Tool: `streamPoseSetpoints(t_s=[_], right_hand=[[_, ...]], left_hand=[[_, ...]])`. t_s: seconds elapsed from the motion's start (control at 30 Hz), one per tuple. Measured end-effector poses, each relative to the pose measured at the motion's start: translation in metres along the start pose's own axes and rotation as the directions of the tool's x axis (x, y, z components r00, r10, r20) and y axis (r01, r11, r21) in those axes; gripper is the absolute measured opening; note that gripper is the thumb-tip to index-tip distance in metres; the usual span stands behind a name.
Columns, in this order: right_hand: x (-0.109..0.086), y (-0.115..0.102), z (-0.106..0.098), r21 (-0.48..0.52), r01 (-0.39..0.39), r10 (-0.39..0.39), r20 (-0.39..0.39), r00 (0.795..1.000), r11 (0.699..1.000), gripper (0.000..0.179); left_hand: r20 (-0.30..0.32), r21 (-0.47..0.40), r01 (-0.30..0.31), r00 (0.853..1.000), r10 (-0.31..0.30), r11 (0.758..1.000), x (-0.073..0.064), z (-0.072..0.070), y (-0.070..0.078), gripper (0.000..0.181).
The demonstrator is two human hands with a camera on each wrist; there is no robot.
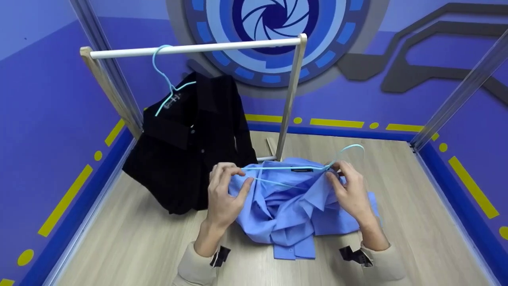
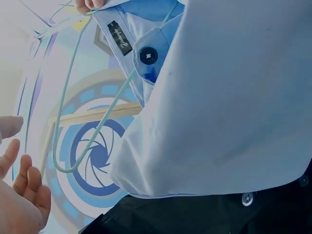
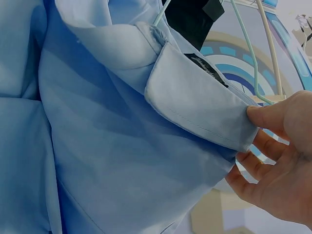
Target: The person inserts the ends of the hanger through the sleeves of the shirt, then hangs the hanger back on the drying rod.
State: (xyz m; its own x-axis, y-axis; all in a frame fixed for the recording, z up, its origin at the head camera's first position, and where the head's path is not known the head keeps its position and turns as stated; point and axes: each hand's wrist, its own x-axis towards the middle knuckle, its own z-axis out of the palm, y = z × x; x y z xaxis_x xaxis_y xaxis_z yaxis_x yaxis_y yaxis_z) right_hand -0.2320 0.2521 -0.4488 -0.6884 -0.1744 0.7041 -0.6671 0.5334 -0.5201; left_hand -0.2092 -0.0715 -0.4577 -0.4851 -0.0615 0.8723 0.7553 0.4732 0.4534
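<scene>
A light blue button shirt [image 1: 274, 222] lies bunched on the floor, its collar lifted and a black neck label [image 2: 119, 38] showing. A pale turquoise wire hanger [image 1: 285, 168] has one side inside the shirt; its other side stands out bare in the left wrist view. My right hand [image 1: 351, 190] pinches the collar at the hanger's neck, thumb in front and fingers behind. The hook rises above that hand. Near the bare end of the hanger, my left hand [image 1: 226, 194] has its thumb and fingers spread, apart from the wire in the left wrist view.
A black shirt [image 1: 190, 159] hangs from another turquoise hanger [image 1: 160, 67] on a rack with a white rail [image 1: 222, 46] and wooden posts. It stands just behind my left hand. Blue patterned walls [image 1: 448, 111] enclose the wood-look floor [image 1: 420, 222].
</scene>
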Motion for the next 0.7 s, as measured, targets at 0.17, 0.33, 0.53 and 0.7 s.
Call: streamPoseSetpoints(t_s=[0.17,0.33,0.53,0.7], right_hand=[[0.000,0.000,-0.001,-0.002,-0.027,0.027,-0.013,1.000,1.000,0.018],[0.001,-0.001,0.001,-0.011,-0.035,0.034,-0.046,0.998,0.999,0.019],[0.008,-0.026,-0.001,-0.003,-0.022,0.022,-0.090,0.996,1.000,0.018],[0.011,-0.037,-0.003,0.008,-0.014,0.015,-0.116,0.993,1.000,0.020]], left_hand=[[0.067,-0.068,-0.041,0.997,0.045,0.997,-0.003,0.002,0.003,0.015],[0.190,-0.094,0.004,0.982,0.014,0.996,-0.014,0.009,0.007,0.015],[0.273,-0.017,0.103,0.957,-0.095,0.995,-0.024,0.015,0.005,0.012],[0.292,0.100,0.189,0.933,-0.210,0.977,-0.030,0.019,0.003,0.014]])
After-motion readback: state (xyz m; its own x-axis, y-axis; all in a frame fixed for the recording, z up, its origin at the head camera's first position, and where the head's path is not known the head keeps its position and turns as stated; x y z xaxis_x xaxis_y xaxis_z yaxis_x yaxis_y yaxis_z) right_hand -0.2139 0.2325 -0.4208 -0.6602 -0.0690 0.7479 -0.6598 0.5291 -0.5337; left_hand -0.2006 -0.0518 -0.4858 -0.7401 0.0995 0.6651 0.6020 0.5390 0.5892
